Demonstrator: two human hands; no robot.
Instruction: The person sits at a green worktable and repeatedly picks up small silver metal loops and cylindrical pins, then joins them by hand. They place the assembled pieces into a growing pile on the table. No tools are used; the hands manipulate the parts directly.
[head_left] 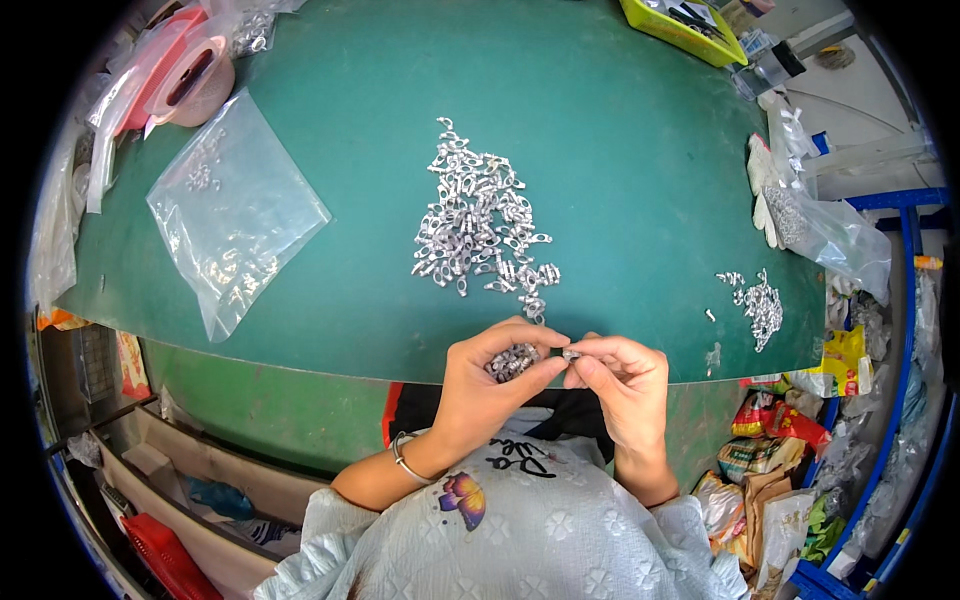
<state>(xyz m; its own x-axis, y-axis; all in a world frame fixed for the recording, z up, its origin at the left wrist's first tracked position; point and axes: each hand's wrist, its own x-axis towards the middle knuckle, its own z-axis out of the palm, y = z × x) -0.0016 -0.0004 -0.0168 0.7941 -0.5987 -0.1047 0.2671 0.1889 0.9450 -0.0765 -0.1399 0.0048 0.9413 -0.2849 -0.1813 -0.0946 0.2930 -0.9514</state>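
Pinched between the thumb and fingertips of the right hand [618, 378] is one small silvery metal piece [571, 353], held just past the bench's near edge. Touching it fingertip to fingertip, the left hand [492, 378] is curled loosely around a cluster of the same pieces [512, 361]. Just beyond, a large heap of metal pieces [478, 222] spreads across the middle of the green bench [620, 150]. A smaller heap [760, 305] lies near the right edge, and a clear plastic bag [232, 215] toward the left edge.
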